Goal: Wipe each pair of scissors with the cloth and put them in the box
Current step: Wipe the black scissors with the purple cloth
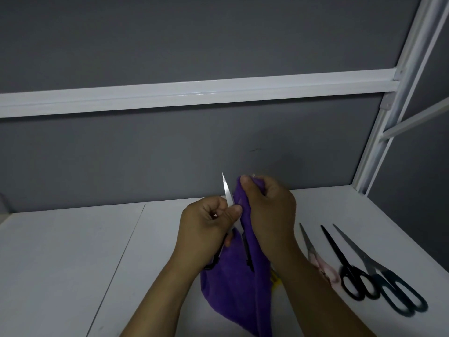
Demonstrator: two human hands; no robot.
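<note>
Scissors point(227, 192) being wiped, head view: the left hand point(206, 229) grips the pair about its pivot, fingers curled round the black handles and thumb pressed beside the bare blade, which points up and away from the body, probably so that the tip stays clear of both hands. One black handle loop shows below this hand, and a second dark strip lies against the cloth point(238, 290). The right hand point(268, 210) is clenched on a bunched upper fold of the purple cloth, thumb and fingertips pinching it just beside the bare blade; whether the second blade is wrapped inside that fold cannot be told. The rest of the cloth hangs down between the forearms to the white table point(73, 251), which leaves the lower part slack while the upper part does the rubbing. To the right of the right forearm three more pairs lie side by side, tips pointing away: a pink-handled pair point(313, 255), a black pair point(346, 267) and a large dark-handled pair point(388, 283), set within easy reach of the right hand and judged to be awaiting their turn. A yellow object point(275, 279) is mostly hidden under that forearm. No box is in view, so the step in hand is judged to be wiping, with placing to follow
</note>
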